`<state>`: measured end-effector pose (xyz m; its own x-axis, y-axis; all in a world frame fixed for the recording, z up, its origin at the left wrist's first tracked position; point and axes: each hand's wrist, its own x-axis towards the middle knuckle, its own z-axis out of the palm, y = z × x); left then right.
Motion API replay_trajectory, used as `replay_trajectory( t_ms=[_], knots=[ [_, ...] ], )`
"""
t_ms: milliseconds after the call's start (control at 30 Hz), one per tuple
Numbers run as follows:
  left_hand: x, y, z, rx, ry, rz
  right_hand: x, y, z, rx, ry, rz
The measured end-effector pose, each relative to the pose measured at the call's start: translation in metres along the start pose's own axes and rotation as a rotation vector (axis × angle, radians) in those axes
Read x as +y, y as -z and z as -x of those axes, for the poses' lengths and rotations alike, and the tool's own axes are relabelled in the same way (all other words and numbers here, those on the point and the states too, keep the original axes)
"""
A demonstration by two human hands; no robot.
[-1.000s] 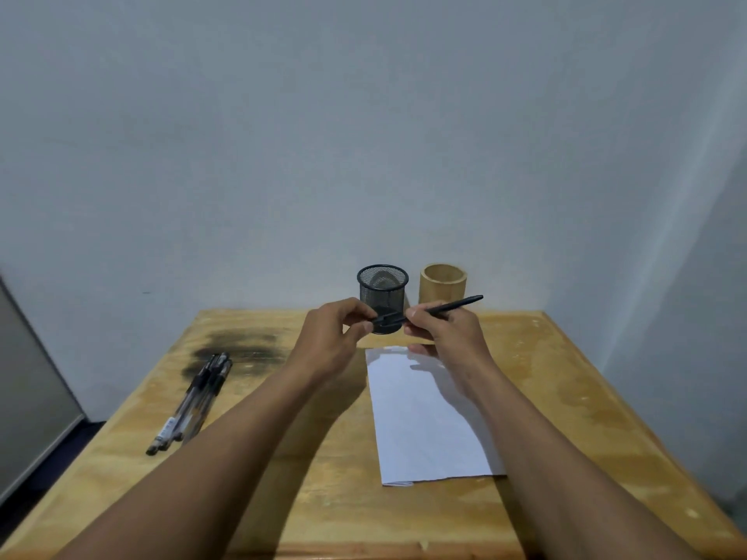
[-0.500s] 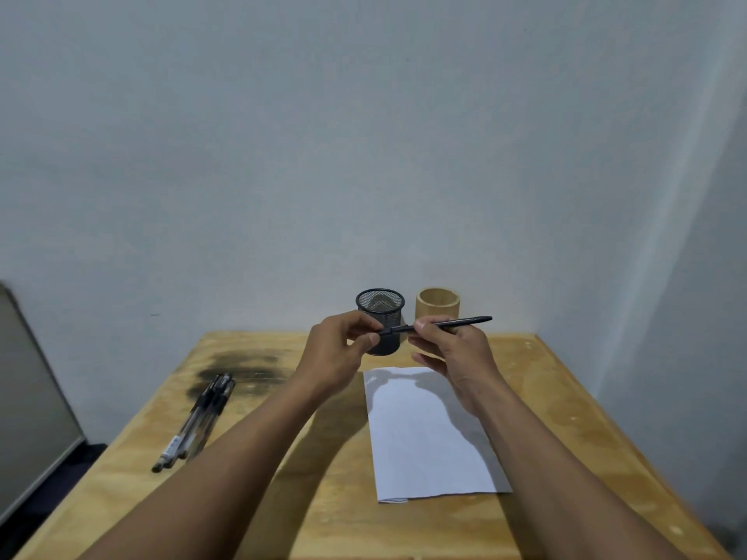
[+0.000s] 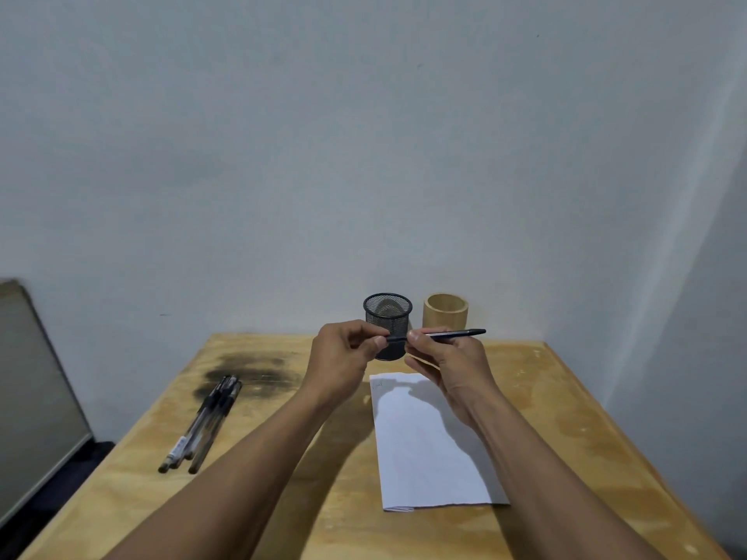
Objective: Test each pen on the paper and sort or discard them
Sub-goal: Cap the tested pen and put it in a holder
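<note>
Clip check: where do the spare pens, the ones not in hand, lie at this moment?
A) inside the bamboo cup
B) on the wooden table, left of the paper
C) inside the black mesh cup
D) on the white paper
B: the spare pens lie flat in a bundle on the table, one end by the dark stain, well left of the paper and not touching it.

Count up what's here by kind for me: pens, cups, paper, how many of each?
Pens: 4, with one pen held between the left hand and right hand, and what looks like 3 loose pens lying together on the table
Cups: 2, a black mesh cup and a wooden cup
Paper: 1 sheet of paper
Total: 7
</note>
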<state>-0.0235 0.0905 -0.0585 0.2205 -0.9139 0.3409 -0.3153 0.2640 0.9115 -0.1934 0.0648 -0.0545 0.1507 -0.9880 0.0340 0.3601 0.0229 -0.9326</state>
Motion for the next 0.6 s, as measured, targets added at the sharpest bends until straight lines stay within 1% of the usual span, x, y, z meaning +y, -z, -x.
replay_trajectory(
  t_ms=[100, 267, 433, 500, 600],
  knots=[
    [0.001, 0.001, -0.002, -0.003, 0.009, 0.019, 0.001, -0.002, 0.0, 0.01, -0.013, -0.025],
    [0.001, 0.004, -0.003, -0.067, 0.027, 0.028, -0.002, -0.002, 0.001, 0.003, -0.026, 0.004],
    [0.012, 0.002, -0.007, 0.007, 0.054, 0.094, -0.014, 0.008, 0.001, 0.035, -0.016, -0.025],
    [0.018, 0.003, -0.011, 0.005, 0.063, 0.11, -0.021, 0.015, 0.004, 0.022, -0.006, 0.036],
    [0.029, 0.001, -0.013, -0.029, 0.062, 0.139, -0.031, 0.028, 0.007, -0.026, 0.035, 0.204]
  ],
)
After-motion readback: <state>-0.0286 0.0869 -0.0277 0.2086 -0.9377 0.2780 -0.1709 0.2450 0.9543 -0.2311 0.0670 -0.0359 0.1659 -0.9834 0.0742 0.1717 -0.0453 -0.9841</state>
